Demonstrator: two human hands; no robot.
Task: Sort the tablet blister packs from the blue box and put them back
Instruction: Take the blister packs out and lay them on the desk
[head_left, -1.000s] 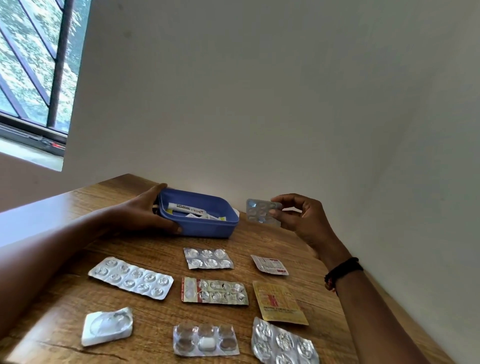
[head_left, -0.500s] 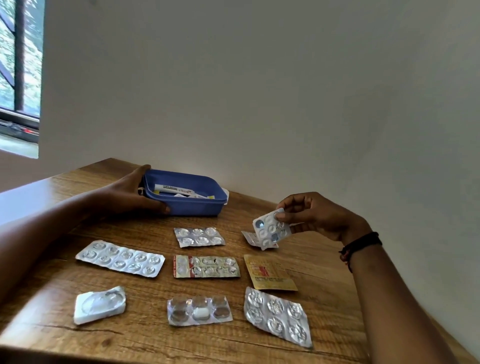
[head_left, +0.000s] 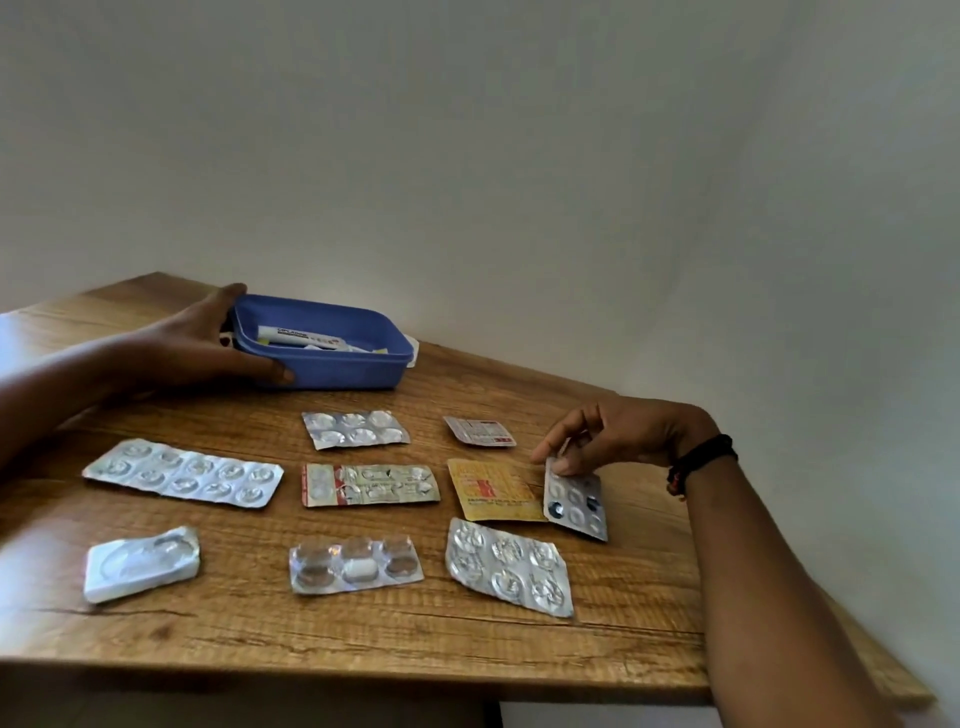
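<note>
The blue box (head_left: 358, 374) stands at the back of the wooden table (head_left: 623, 623), with a white tube (head_left: 301, 336) and other items inside. My left hand (head_left: 208, 345) grips its left end. My right hand (head_left: 608, 436) pinches a small silver blister pack (head_left: 575, 503) by its top edge, its lower part resting on the table just right of a yellow strip (head_left: 493, 491). Several blister packs lie in rows: a long silver one (head_left: 183, 473), a six-pocket one (head_left: 356, 428), a red-and-silver one (head_left: 370, 484), and a small printed one (head_left: 480, 431).
In the front row lie a white moulded pack (head_left: 140, 564), a clear pack with one white tablet (head_left: 356, 565) and a crinkled silver pack (head_left: 509, 566). The table's front edge is near; a plain wall stands close behind and to the right.
My right hand has carried the small silver blister pack from beside the box down and right, onto the table next to the yellow strip. My left hand has stayed on the box.
</note>
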